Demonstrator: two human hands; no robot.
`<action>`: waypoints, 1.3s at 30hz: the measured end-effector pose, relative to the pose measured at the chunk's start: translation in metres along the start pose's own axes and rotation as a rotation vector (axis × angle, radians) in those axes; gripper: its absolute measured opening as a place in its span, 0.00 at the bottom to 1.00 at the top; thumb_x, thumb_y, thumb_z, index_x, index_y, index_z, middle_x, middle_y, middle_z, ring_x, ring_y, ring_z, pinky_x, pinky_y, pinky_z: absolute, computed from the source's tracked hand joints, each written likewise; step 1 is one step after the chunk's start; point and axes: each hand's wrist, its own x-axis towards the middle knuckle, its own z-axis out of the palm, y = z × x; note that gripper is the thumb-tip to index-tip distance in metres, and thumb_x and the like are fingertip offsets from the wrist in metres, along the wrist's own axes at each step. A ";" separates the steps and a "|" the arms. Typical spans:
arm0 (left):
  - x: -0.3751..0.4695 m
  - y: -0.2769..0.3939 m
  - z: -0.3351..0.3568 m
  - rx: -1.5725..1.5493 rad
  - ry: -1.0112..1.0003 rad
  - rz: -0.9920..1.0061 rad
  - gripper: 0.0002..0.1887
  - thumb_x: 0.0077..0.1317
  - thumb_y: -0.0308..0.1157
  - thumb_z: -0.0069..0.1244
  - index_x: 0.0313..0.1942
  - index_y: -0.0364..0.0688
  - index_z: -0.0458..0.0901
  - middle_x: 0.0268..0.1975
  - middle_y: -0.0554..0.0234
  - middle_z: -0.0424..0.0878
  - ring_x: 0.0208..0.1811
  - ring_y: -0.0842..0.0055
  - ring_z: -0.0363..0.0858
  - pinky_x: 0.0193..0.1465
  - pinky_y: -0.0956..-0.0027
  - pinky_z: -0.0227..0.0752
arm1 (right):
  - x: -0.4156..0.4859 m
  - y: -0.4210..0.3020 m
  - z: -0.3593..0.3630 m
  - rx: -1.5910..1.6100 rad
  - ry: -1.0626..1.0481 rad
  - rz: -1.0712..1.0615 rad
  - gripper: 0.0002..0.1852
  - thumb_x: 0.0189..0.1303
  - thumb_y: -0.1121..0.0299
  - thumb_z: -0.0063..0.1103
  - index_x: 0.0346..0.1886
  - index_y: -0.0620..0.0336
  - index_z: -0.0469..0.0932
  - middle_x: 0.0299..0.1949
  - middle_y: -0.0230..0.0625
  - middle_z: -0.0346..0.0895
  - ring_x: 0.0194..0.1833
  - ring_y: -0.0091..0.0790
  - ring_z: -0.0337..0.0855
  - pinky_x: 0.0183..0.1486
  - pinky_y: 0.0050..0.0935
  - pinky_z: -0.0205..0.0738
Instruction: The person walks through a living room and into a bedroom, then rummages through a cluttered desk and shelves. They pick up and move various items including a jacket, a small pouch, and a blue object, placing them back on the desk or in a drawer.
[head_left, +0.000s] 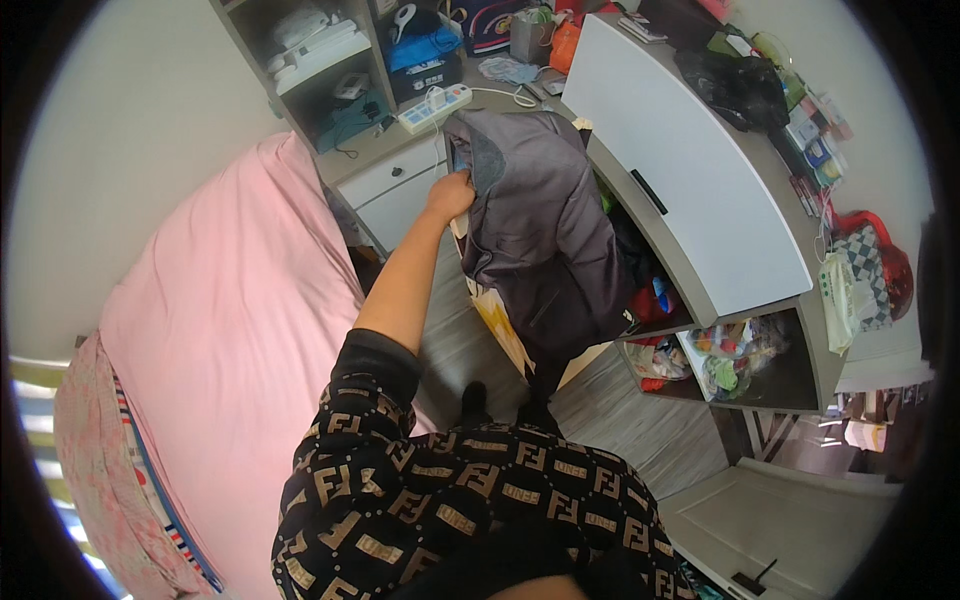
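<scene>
My left hand (452, 196) is stretched forward, its fingers closed on the collar edge of a dark grey jacket (536, 217). The jacket hangs upright in front of me, one sleeve draped down its right side. Beneath and beside it shows a yellow and cream printed panel (499, 322), partly hidden by the cloth; what it belongs to I cannot tell. My right hand is out of view; only a bare bit of skin shows at the bottom edge.
A bed with a pink sheet (232, 330) lies on the left. Ahead, a desk holds a white power strip (436, 109) above a drawer (397, 172). On the right stands a cabinet with a white door (690, 172) and open shelves with bagged items (724, 364). My feet are on the grey wood-look floor (645, 435).
</scene>
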 end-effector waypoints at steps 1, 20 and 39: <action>-0.002 -0.001 0.000 -0.020 0.003 0.002 0.19 0.60 0.38 0.38 0.45 0.37 0.80 0.46 0.40 0.81 0.48 0.49 0.78 0.53 0.53 0.69 | 0.004 -0.002 -0.004 -0.007 -0.007 -0.026 0.13 0.53 0.66 0.59 0.40 0.62 0.80 0.41 0.43 0.82 0.40 0.43 0.82 0.40 0.36 0.76; -0.169 0.022 -0.023 0.126 0.397 -0.143 0.10 0.58 0.26 0.42 0.39 0.34 0.75 0.39 0.41 0.78 0.43 0.47 0.75 0.45 0.52 0.68 | 0.104 -0.033 -0.149 0.534 0.079 0.162 0.13 0.62 0.70 0.49 0.44 0.72 0.74 0.32 0.46 0.81 0.27 0.38 0.83 0.24 0.31 0.77; -0.171 -0.095 -0.029 0.169 0.669 -0.052 0.07 0.65 0.32 0.44 0.35 0.39 0.76 0.27 0.51 0.79 0.30 0.56 0.78 0.33 0.55 0.72 | 0.024 0.011 0.059 -0.565 0.081 -0.353 0.08 0.51 0.63 0.60 0.27 0.57 0.78 0.28 0.35 0.79 0.35 0.42 0.82 0.36 0.40 0.77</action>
